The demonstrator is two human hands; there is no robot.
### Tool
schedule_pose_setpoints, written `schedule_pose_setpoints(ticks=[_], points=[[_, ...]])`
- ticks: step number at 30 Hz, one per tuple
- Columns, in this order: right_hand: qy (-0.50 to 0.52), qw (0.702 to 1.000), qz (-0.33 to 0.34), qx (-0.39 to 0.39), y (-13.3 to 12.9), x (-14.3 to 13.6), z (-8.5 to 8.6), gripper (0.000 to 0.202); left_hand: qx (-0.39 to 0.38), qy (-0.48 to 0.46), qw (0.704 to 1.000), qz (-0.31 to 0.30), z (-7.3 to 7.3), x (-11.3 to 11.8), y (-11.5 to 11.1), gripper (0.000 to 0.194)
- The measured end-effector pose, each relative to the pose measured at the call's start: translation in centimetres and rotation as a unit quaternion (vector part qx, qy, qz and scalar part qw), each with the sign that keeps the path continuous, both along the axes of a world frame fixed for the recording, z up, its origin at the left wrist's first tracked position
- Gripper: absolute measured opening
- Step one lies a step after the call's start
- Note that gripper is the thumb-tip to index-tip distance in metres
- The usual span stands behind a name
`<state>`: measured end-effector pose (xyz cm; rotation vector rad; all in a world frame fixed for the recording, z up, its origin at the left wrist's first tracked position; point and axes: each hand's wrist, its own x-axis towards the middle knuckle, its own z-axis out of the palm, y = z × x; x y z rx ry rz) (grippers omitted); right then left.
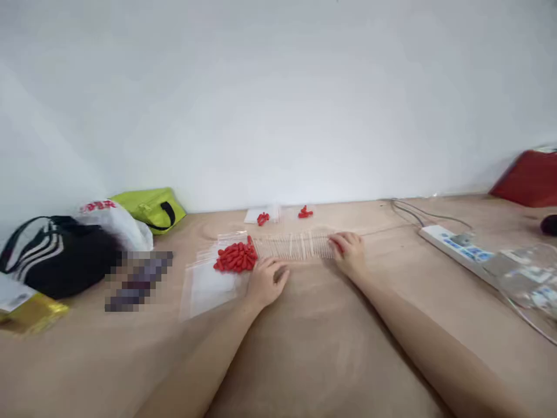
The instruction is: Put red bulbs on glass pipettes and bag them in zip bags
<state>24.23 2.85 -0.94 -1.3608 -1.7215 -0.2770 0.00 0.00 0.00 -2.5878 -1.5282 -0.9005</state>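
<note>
A row of thin pale sticks (296,246) lies side by side on the wooden table (331,348). At the row's left end, my left hand (266,281) rests with curved fingers, thumb apart from them, holding nothing visible. My right hand (348,251) is closed at the right end, its fingers around something red, too small to name. Left of the sticks, a heap of red pieces (236,256) lies on clear plastic bags (209,290). Two smaller groups of red pieces (263,219) (305,212) lie on bags behind the row.
At the left are a black bag (65,255), a white plastic bag (117,223), a green bag (152,209) and a blurred-out object (139,281). A power strip (461,249), cables and clear plastic (526,273) lie right; a red object (526,179) stands behind.
</note>
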Motion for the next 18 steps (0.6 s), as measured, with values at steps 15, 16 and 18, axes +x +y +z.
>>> schedule_pose_setpoints(ticks=[15,16,18], points=[[-0.100,0.962,0.216,-0.137,-3.0,-3.5,-0.1,0.024,-0.041,0.069,0.966,0.246,1.3,5.0,5.7,0.028],[-0.096,0.961,0.217,-0.139,-3.0,-3.6,-0.1,0.023,-0.051,0.073,0.963,0.255,1.3,5.2,5.8,0.029],[-0.092,0.961,0.219,-0.140,-3.0,-3.8,-0.1,0.022,-0.062,0.083,0.958,0.268,1.3,5.4,6.1,0.028]])
